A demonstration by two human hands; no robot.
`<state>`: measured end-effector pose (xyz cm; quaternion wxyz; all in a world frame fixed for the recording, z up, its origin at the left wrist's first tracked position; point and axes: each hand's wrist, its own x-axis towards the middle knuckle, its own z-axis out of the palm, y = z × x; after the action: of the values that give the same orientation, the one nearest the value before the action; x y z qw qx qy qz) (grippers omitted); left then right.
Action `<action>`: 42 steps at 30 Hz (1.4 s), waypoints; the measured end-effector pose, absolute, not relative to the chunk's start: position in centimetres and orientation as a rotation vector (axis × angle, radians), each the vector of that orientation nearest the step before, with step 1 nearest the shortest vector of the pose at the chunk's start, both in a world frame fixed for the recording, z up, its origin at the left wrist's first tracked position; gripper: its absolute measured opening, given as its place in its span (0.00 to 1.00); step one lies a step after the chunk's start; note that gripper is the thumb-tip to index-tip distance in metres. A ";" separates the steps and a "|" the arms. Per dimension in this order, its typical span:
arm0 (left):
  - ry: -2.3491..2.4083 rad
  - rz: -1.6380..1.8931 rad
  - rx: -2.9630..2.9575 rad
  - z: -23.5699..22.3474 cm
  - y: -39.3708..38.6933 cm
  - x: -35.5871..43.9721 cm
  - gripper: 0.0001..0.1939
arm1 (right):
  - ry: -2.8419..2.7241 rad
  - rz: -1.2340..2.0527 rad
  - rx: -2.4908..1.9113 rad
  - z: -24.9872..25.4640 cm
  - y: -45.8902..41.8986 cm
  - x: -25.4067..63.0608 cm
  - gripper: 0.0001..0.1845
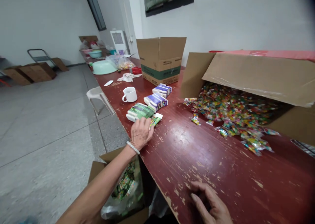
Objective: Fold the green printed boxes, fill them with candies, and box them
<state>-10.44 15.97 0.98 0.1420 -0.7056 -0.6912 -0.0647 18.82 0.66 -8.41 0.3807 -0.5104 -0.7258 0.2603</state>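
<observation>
Hands: left hand (141, 133), nearer, fingers touching green-and-white rectangular packets (140, 111) at twelve o'clock, stacked nine-to-three, grip unclear; right hand (212, 204) loosely curled, apparently empty.

packets (157, 101) between mug (130, 94) and candies (228, 107)

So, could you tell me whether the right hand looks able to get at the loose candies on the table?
Probably yes: the right hand looks empty, and only bare tabletop shows between it and the candies.
</observation>
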 end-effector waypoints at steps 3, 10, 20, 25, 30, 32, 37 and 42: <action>-2.093 -0.421 -1.854 1.2 17.7 -13.4 0.24 | -1.810 0.665 -1.346 -7.3 4.3 17.8 0.14; -2.284 -0.466 -1.868 1.8 23.5 -19.2 0.25 | -1.967 0.447 -1.025 -0.2 20.6 7.7 0.17; -2.329 -0.290 -2.078 0.3 25.3 -19.9 0.26 | -2.268 0.271 -1.080 -1.0 31.1 -2.6 0.27; -2.336 -0.290 -2.107 0.1 25.3 -20.1 0.28 | -2.334 0.242 -1.068 -2.7 31.7 -3.0 0.28; -2.352 -0.299 -2.128 -0.1 25.6 -20.3 0.28 | -2.298 0.193 -1.008 -3.7 31.6 -2.7 0.29; -2.366 -0.291 -2.134 -0.1 25.8 -20.4 0.28 | -2.270 0.194 -0.998 -4.0 31.5 -2.7 0.29; -2.385 -0.269 -2.158 0.2 25.9 -20.5 0.34 | -2.248 0.237 -0.989 -4.0 31.3 -2.5 0.30; -2.407 -0.256 -2.162 0.5 25.9 -20.4 0.37 | -2.230 0.266 -0.994 -3.9 31.2 -2.4 0.31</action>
<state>-20.41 25.91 0.47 -0.0521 -0.6653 -0.7406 -0.0788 -2.43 31.24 -3.87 0.3360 -0.3812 -0.8552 0.1021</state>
